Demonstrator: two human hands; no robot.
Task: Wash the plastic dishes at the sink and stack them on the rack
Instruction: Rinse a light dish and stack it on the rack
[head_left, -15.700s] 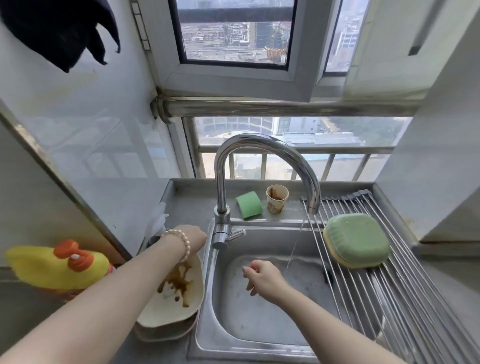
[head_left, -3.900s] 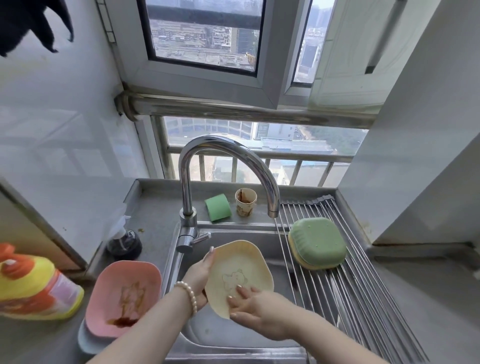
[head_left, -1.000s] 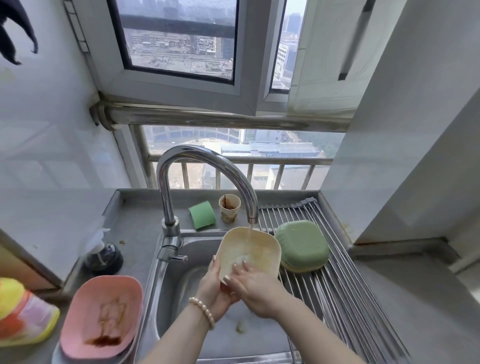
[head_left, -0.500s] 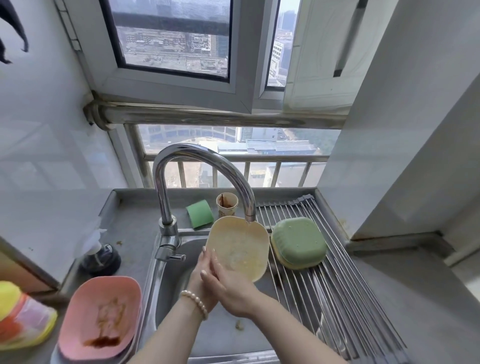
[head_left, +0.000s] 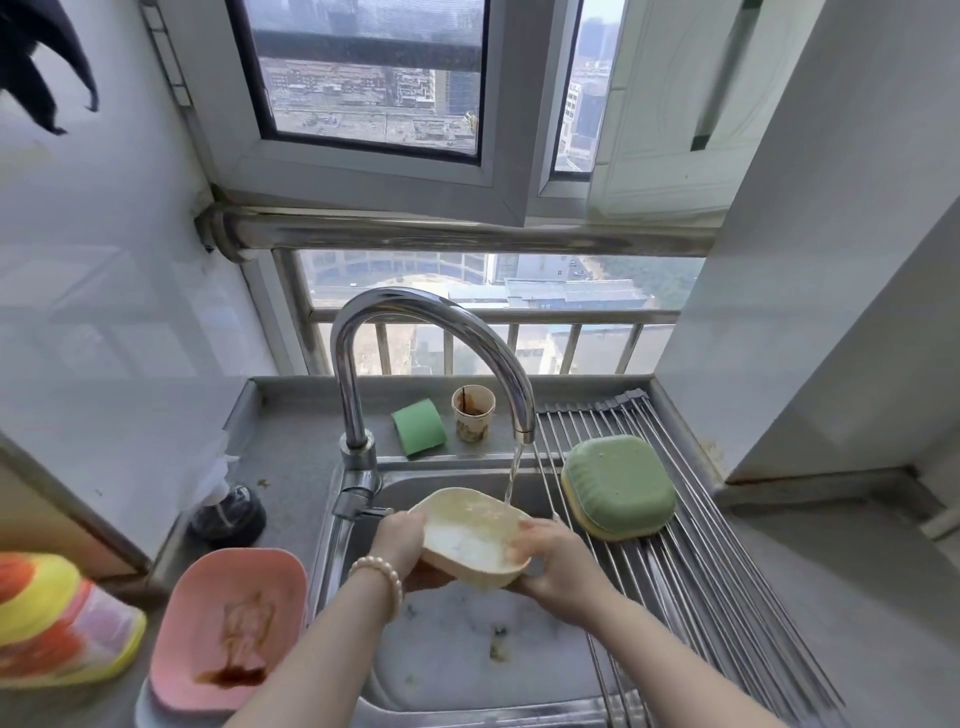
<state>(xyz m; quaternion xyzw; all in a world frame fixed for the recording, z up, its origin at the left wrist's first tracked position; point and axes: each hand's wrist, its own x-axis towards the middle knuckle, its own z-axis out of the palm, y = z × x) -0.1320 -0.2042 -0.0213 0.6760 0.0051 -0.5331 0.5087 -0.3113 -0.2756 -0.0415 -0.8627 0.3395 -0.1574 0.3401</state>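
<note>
**Cream dish held under the tap**

You gripped the cream plastic dish (head_left: 470, 538) with both hands, your left hand (head_left: 399, 540) curled round its left rim and your right hand (head_left: 558, 564) round its right rim, over the sink (head_left: 519, 665). Water from the faucet (head_left: 431, 353) ran into it. On the rack (head_left: 691, 571) to the right, a green dish (head_left: 618, 486) lay upside down. At near left sat a stained pink dish (head_left: 228, 629).

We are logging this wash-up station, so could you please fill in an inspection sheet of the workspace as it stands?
Surface: steel sink, water running from faucet.
Job's things: cream dish under the stream; green dish upside down on another on rack; soiled pink dish on counter.
Clutter: green sponge, stained paper cup, detergent bottle.
Hands: left hand and right hand grip the cream dish.
Cables: nothing seen.
Surroundings: window above.
</note>
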